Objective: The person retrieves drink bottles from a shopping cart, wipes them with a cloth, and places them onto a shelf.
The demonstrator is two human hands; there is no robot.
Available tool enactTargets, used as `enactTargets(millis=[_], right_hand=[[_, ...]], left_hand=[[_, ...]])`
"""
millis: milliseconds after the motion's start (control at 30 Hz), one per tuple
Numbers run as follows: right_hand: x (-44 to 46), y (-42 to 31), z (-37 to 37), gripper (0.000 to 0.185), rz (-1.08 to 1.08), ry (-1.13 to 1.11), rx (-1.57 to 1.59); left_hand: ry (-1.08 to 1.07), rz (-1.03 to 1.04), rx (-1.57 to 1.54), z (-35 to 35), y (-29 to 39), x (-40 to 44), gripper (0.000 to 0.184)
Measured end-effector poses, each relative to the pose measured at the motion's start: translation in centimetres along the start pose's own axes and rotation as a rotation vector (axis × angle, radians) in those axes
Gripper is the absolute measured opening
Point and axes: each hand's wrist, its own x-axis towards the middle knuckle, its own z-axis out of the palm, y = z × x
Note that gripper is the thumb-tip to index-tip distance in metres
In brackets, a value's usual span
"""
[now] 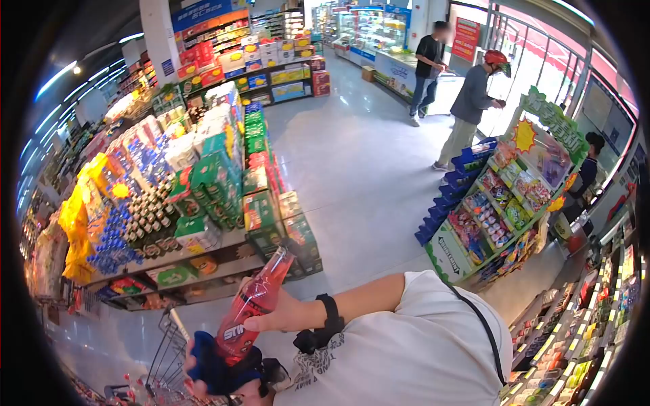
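A clear bottle of red drink [254,301] with a dark cap is tilted, its neck toward the upper right. My right hand [277,314] is closed round its middle, the thumb across the label. Around the base of the bottle is a bunched dark blue cloth [208,365]. My left hand [249,390] grips this cloth from below, partly hidden by it, with fingertips showing at its left edge. Black bands circle both wrists.
A wire cart [164,348] with bottles is at the lower left. Beyond it stands a drinks display [179,274]. A snack rack [447,260] is at right, shelves [575,338] at lower right. Two people [428,68] [470,101] stand near a counter; another person [588,169] is behind the rack.
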Motion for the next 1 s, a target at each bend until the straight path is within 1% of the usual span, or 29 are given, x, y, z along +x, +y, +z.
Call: enactTargets(millis=[33, 67, 167, 200, 300, 333, 367, 433, 467, 567, 600, 667, 700, 733, 833, 867, 967, 1000], right_hand=[[0.0, -0.8, -1.3, 0.044, 0.002, -0.01, 0.052], [-0.1, -1.6, -2.8, 0.043, -0.031, -0.022, -0.034], [-0.9, -2.3, -6.0, 0.041, -0.098, 0.065, 0.032], [-1.4, -3.3, -6.7, 0.043, -0.129, 0.069, 0.05], [-2.3, -6.7, -9.3, 0.055, -0.143, -0.051, -0.129], [-2.4, -7.3, -10.0, 0.057, -0.202, -0.121, -0.083], [-2.7, -8.3, -10.4, 0.058, -0.21, -0.155, -0.138], [-3.3, -10.2, -10.7, 0.06, -0.231, -0.217, -0.246], [-3.4, -9.3, -11.5, 0.063, -0.225, -0.265, -0.194], [-4.1, -9.5, -12.1, 0.063, -0.232, -0.251, -0.268], [-4.3, -8.7, -12.7, 0.065, -0.228, -0.241, -0.291], [-4.7, -8.5, -13.2, 0.066, -0.259, -0.253, -0.412], [-4.8, -8.3, -13.5, 0.067, -0.273, -0.267, -0.468], [-4.7, -7.6, -13.7, 0.069, -0.358, -0.257, -0.618], [-4.8, -6.7, -13.2, 0.062, -0.416, -0.305, -0.808], [-4.7, -6.6, -12.3, 0.059, -0.38, -0.351, -0.843], [-3.3, -4.8, -10.2, 0.064, -0.239, -0.632, -0.814], [-2.7, -3.3, -9.1, 0.063, -0.156, -0.753, -0.739]], left_hand=[[-0.081, 0.125, 0.035, 1.7, -0.5, 0.3, 0.095], [-0.159, 0.253, 0.06, 3.4, -1.0, 0.6, 0.09], [-0.248, 0.295, -0.158, 7.4, -3.7, 0.1, 0.09], [-0.163, 0.261, -0.258, 9.1, -5.0, -0.9, 0.086], [0.094, -0.287, -0.546, 12.6, -4.2, -3.6, 0.081], [0.139, -0.472, -0.646, 12.9, -4.0, -3.7, 0.077], [0.208, -0.655, -0.753, 13.4, -3.8, -3.8, 0.073], [0.188, -1.03, -1.09, 14.1, -3.4, -3.0, 0.069], [0.154, -1.082, -1.335, 14.7, -4.9, -3.4, 0.066], [0.116, -1.331, -1.402, 15.1, -6.7, -5.0, 0.065], [0.167, -1.412, -1.328, 14.9, -6.7, -5.5, 0.066], [0.164, -1.524, -1.227, 13.2, -7.4, -8.1, 0.066], [0.169, -1.574, -1.168, 13.4, -7.3, -7.8, 0.066], [0.351, -1.633, -1.156, 13.7, -6.3, -8.1, 0.066], [0.312, -1.955, -0.9, 11.6, -2.9, -7.8, 0.067], [0.257, -1.951, -0.782, 11.1, -1.4, -7.3, 0.068], [0.274, -2.093, -0.765, 6.1, 1.7, -7.2, 0.071], [0.283, -2.138, -0.742, 4.1, 2.8, -7.0, 0.073]])
